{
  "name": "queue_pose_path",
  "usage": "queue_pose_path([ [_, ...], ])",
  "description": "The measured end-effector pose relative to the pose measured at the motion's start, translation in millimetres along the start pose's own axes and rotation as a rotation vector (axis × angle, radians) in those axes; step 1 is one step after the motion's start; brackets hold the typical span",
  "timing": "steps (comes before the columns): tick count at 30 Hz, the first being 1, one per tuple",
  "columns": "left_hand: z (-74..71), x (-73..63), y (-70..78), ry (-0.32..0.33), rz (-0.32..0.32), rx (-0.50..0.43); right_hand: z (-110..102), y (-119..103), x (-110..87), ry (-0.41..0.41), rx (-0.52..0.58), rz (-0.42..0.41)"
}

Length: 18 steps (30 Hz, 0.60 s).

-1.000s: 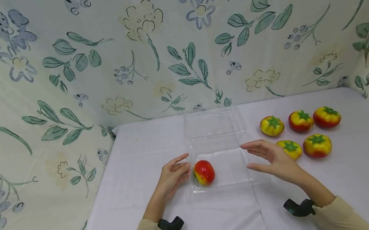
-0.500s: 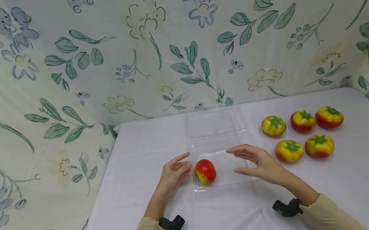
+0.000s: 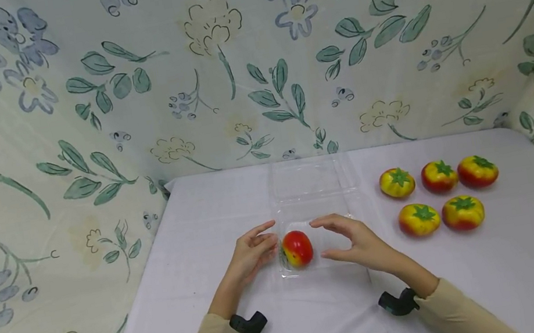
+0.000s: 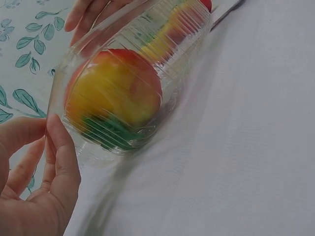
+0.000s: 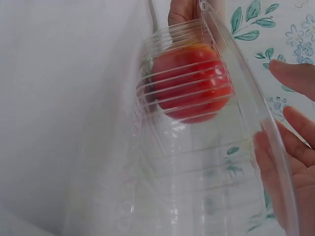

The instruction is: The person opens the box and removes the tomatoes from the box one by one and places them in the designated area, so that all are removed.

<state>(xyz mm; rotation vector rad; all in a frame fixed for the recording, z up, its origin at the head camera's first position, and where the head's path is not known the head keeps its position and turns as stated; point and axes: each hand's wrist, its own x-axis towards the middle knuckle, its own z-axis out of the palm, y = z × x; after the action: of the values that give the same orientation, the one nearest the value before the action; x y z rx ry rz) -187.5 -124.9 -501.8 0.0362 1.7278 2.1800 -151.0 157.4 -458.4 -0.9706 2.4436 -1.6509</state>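
A clear plastic clamshell container (image 3: 301, 214) lies on the white cloth with its lid (image 3: 307, 177) folded back away from me. One red-and-yellow toy fruit (image 3: 298, 248) with a green leafy top rests on its side in the left end of the base. At that end my left hand (image 3: 250, 255) pinches the rim between thumb and fingertips, seen close in the left wrist view. My right hand (image 3: 356, 240) is over the right part of the base, thumb and fingers spread apart around nothing, tips pointing toward the fruit. Through the ribbed wall, the fruit (image 5: 192, 83) shows red in the right wrist view.
Several similar toy fruits stand in two rows to the right, green tops up, among them a mostly yellow one (image 3: 397, 183) and a redder one (image 3: 477, 171). A floral curtain (image 3: 231, 78) rises behind the cloth-covered table (image 3: 201, 218).
My right hand has moved left, from the container's right edge to over the base and closer to the fruit. My left hand has stayed at the left rim.
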Motion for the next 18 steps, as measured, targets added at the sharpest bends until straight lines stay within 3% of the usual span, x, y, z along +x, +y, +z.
queue_pose_path([
  [9, 0.6, 1.0, 0.7, 0.004, -0.003, 0.016, 15, -3, 16.3, -0.049, -0.116, -0.026],
  [18, -0.6, -0.5, 0.4, -0.006, 0.002, 0.033, 26, -3, 24.7, -0.071, -0.145, -0.023],
])
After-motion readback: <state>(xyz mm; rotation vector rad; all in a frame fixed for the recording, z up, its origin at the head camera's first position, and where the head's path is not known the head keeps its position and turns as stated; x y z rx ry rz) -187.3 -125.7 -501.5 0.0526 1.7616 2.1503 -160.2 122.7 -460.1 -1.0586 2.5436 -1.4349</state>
